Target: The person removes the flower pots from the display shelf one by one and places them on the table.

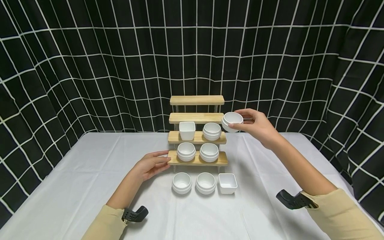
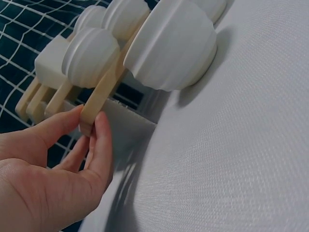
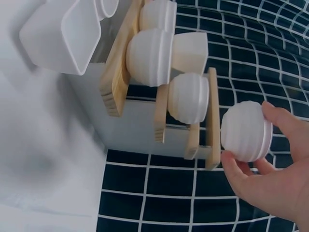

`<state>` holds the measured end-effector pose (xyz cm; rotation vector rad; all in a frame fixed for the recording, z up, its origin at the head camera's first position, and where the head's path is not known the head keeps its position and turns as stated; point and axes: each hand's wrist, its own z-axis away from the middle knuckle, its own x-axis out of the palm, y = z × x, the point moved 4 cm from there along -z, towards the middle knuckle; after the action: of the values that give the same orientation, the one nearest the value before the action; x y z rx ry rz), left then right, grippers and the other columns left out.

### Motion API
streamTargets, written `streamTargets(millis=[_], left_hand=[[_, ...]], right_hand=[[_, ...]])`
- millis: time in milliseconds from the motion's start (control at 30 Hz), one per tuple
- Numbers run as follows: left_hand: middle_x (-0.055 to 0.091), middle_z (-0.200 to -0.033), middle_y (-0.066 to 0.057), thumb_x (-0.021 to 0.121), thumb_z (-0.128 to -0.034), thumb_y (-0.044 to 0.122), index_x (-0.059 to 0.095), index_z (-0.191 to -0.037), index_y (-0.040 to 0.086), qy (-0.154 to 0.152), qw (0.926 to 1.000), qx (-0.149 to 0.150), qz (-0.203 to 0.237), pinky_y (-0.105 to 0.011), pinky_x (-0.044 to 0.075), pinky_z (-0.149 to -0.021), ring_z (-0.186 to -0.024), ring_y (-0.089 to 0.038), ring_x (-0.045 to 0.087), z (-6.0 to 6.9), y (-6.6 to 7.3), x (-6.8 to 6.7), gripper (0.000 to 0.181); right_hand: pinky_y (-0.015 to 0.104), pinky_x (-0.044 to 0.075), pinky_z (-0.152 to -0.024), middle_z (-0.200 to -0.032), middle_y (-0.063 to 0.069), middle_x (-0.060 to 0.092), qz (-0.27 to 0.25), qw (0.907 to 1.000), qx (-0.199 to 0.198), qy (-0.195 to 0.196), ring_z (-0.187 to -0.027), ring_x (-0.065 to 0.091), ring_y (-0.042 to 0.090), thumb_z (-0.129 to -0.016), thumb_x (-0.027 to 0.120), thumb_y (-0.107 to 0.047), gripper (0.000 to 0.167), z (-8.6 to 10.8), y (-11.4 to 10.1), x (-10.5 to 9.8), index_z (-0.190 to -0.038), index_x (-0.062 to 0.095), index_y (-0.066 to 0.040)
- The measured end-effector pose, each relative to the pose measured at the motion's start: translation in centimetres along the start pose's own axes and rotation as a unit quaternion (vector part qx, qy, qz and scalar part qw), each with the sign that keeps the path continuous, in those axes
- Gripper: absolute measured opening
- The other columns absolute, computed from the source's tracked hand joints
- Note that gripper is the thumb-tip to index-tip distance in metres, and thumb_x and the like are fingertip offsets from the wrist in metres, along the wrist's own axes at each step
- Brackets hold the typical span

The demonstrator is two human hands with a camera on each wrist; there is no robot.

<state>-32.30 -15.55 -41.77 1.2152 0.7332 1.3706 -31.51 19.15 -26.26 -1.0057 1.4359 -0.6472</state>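
My right hand [image 1: 257, 126] grips a round white bowl [image 1: 232, 120] by its side, in the air at the right end of the second shelf from the top. With thumb and fingers, my left hand [image 1: 152, 164] pinches the left end of the lowest wooden shelf [image 2: 99, 99] of a four-step display stand [image 1: 196, 100]. Two round bowls [image 1: 186, 152] stand on that lowest shelf. Above them, a square white bowl [image 1: 187, 130] and a round bowl [image 1: 211, 131] sit on the second step up. The right wrist view shows the gripped bowl [image 3: 245, 131] beside the shelf ends.
On the white tablecloth [image 1: 99, 166], in front of the stand, are two round bowls [image 1: 181, 183] and a square bowl [image 1: 227, 183] in a row. A black curtain with a white grid [image 1: 144, 66] hangs behind and at both sides.
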Motion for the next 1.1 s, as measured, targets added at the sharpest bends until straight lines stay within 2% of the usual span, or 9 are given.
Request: streamTargets(millis=[100,200,567,733,1100], left_hand=[[0.065,-0.111,-0.015,0.06,-0.1026,-0.007,0.041,-0.157,-0.008,0.001,1.0,0.0,-0.001,-0.021,0.066,-0.084,-0.082,-0.01,0.073,0.0,0.0,0.0,0.057],[0.065,-0.111,-0.015,0.06,-0.1026,-0.007,0.041,-0.157,-0.008,0.001,1.0,0.0,-0.001,-0.021,0.066,-0.084,-0.082,-0.01,0.073,0.0,0.0,0.0,0.057],[0.064,-0.117,-0.017,0.06,-0.1031,-0.006,0.041,-0.156,-0.008,0.001,0.9999,-0.001,-0.011,-0.021,0.066,-0.085,-0.083,-0.01,0.073,0.0,0.0,0.0,0.056],[0.065,-0.114,-0.017,0.06,-0.103,-0.008,0.04,-0.156,-0.009,0.0,1.0,0.003,-0.006,-0.022,0.066,-0.086,-0.084,-0.011,0.073,0.1,0.0,0.0,0.057],[0.065,-0.114,-0.017,0.059,-0.1029,-0.008,0.04,-0.157,-0.009,-0.002,1.0,0.002,-0.002,-0.022,0.066,-0.086,-0.085,-0.01,0.073,0.1,0.0,0.0,0.057]], right_hand=[[0.017,0.054,-0.096,-0.144,0.017,0.055,-0.005,1.0,-0.007,-0.004,-0.099,0.065,-0.001,-0.098,0.077,-0.02,0.068,0.3,0.2,0.0,-0.154,0.046,0.002],[0.011,0.053,-0.09,-0.141,0.017,0.056,-0.009,0.9999,-0.01,-0.006,-0.096,0.065,-0.003,-0.098,0.077,-0.019,0.067,0.6,0.4,0.0,-0.154,0.046,0.003],[0.01,0.053,-0.09,-0.137,0.014,0.057,-0.016,0.9997,-0.018,-0.008,-0.095,0.067,-0.003,-0.097,0.078,-0.016,0.065,1.6,0.9,0.1,-0.152,0.049,0.003],[0.01,0.054,-0.089,-0.134,0.014,0.057,-0.021,0.9996,-0.017,-0.009,-0.093,0.068,-0.003,-0.097,0.078,-0.016,0.065,1.9,1.2,0.1,-0.152,0.049,0.003],[0.01,0.052,-0.092,-0.128,0.004,0.059,-0.024,0.9995,-0.015,-0.011,-0.093,0.068,-0.001,-0.097,0.077,-0.016,0.065,2.9,1.8,-0.3,-0.152,0.048,0.003]])
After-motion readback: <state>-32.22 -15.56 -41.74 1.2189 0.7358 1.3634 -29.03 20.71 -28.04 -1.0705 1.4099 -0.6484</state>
